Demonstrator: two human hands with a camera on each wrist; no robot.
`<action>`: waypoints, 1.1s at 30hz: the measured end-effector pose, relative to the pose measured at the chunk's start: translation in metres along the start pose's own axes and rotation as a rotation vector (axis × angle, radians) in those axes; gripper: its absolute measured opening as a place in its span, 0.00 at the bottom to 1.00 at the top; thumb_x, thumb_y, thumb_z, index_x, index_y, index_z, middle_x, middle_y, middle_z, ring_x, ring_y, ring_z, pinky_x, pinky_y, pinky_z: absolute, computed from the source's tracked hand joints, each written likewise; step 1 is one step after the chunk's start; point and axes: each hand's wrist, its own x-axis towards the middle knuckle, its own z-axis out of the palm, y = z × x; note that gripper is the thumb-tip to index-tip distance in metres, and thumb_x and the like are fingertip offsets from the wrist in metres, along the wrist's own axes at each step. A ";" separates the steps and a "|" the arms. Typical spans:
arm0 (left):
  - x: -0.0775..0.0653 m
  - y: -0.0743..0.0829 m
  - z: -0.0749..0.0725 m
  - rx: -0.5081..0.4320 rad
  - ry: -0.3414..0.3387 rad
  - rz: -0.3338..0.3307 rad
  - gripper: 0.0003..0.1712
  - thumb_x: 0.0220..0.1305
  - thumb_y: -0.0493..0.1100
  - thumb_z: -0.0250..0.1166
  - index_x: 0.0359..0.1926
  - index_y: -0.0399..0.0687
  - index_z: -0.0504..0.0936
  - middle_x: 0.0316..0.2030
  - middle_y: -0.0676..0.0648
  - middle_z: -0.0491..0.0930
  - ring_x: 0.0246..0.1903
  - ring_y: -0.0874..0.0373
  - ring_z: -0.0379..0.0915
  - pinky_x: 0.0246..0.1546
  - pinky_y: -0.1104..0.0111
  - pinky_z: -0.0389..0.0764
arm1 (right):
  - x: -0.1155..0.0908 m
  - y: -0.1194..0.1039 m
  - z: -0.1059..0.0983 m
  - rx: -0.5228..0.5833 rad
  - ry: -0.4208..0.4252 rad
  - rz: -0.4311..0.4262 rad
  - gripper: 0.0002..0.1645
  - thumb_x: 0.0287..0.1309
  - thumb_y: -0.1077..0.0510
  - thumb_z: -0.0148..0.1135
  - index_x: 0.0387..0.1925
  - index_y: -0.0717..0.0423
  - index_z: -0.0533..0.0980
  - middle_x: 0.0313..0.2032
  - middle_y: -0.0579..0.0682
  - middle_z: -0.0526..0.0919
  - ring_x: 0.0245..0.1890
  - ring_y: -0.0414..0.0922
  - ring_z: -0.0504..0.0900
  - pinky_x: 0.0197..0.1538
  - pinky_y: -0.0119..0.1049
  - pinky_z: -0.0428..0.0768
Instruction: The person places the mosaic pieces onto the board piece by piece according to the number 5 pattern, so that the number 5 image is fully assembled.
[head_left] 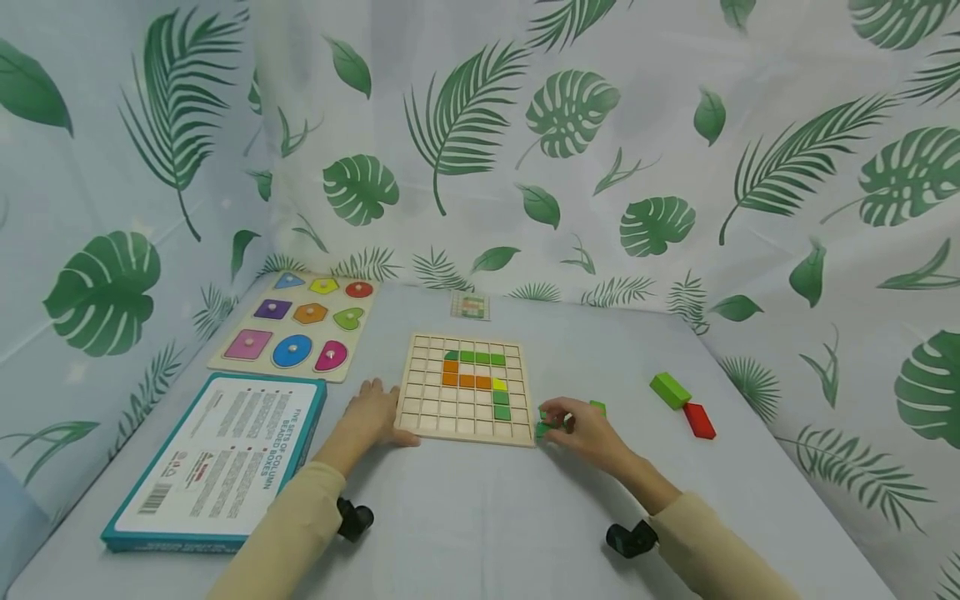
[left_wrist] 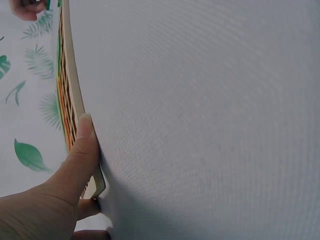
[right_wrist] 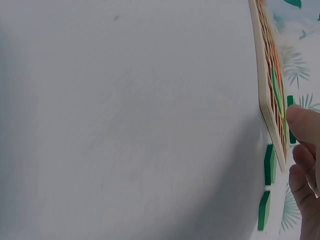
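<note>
I have the right hand [head_left: 581,425] pinching a green block [right_wrist: 292,136], just beside the near right corner of the wooden grid board [head_left: 444,409], which lies to that hand's left. In the right wrist view the block's long axis runs roughly along the board's edge. Two loose green tiles [right_wrist: 269,165] sit close by. The left hand [head_left: 372,414], fingers extended, touches the board's near left corner.
</note>
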 end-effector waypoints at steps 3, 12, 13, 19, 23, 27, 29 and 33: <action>0.001 0.000 0.001 -0.006 -0.008 -0.005 0.55 0.46 0.63 0.72 0.65 0.31 0.63 0.63 0.24 0.56 0.64 0.32 0.50 0.60 0.46 0.61 | 0.006 -0.004 0.007 0.011 -0.023 -0.010 0.21 0.43 0.69 0.72 0.43 0.64 0.78 0.31 0.44 0.81 0.29 0.40 0.77 0.29 0.30 0.77; 0.002 0.001 0.002 0.015 -0.004 -0.004 0.55 0.46 0.63 0.72 0.65 0.31 0.63 0.63 0.24 0.57 0.64 0.32 0.51 0.60 0.47 0.61 | 0.018 -0.013 0.023 0.049 -0.064 0.013 0.20 0.45 0.70 0.69 0.45 0.63 0.77 0.32 0.45 0.81 0.30 0.39 0.76 0.30 0.30 0.77; 0.002 0.001 0.002 0.018 -0.004 -0.004 0.55 0.46 0.63 0.71 0.65 0.31 0.63 0.63 0.24 0.57 0.65 0.32 0.51 0.60 0.47 0.61 | 0.019 -0.014 0.025 0.051 -0.068 0.016 0.21 0.45 0.70 0.68 0.45 0.63 0.78 0.32 0.45 0.81 0.30 0.39 0.76 0.30 0.30 0.76; 0.001 0.001 0.002 0.013 -0.002 -0.003 0.55 0.46 0.63 0.72 0.65 0.31 0.64 0.62 0.24 0.58 0.64 0.32 0.51 0.61 0.47 0.61 | 0.024 -0.019 0.033 0.052 -0.086 0.021 0.21 0.45 0.69 0.69 0.45 0.63 0.78 0.32 0.45 0.81 0.31 0.40 0.75 0.31 0.30 0.76; 0.001 0.002 0.001 0.008 -0.002 -0.005 0.55 0.46 0.63 0.72 0.65 0.31 0.64 0.63 0.24 0.58 0.64 0.32 0.51 0.61 0.47 0.61 | 0.027 -0.021 0.037 0.059 -0.082 0.014 0.21 0.45 0.69 0.69 0.45 0.62 0.78 0.32 0.45 0.81 0.31 0.39 0.75 0.32 0.30 0.76; 0.000 0.002 0.001 0.011 0.005 -0.005 0.55 0.45 0.64 0.72 0.65 0.31 0.64 0.62 0.24 0.59 0.64 0.33 0.52 0.60 0.47 0.62 | 0.030 -0.022 0.040 0.069 -0.085 0.017 0.21 0.45 0.69 0.69 0.45 0.62 0.78 0.32 0.44 0.81 0.31 0.39 0.75 0.32 0.30 0.76; 0.000 0.001 0.001 0.012 0.010 -0.005 0.55 0.45 0.64 0.72 0.65 0.32 0.65 0.62 0.25 0.59 0.64 0.33 0.52 0.60 0.47 0.62 | 0.031 -0.023 0.041 0.072 -0.090 0.017 0.20 0.46 0.69 0.69 0.45 0.61 0.78 0.32 0.44 0.81 0.31 0.40 0.75 0.32 0.31 0.76; 0.000 0.001 0.000 0.010 0.013 -0.007 0.55 0.45 0.64 0.72 0.65 0.32 0.65 0.62 0.25 0.59 0.64 0.33 0.52 0.60 0.47 0.63 | 0.032 -0.022 0.043 0.077 -0.090 0.004 0.20 0.46 0.69 0.69 0.44 0.61 0.78 0.32 0.44 0.81 0.30 0.40 0.74 0.32 0.31 0.76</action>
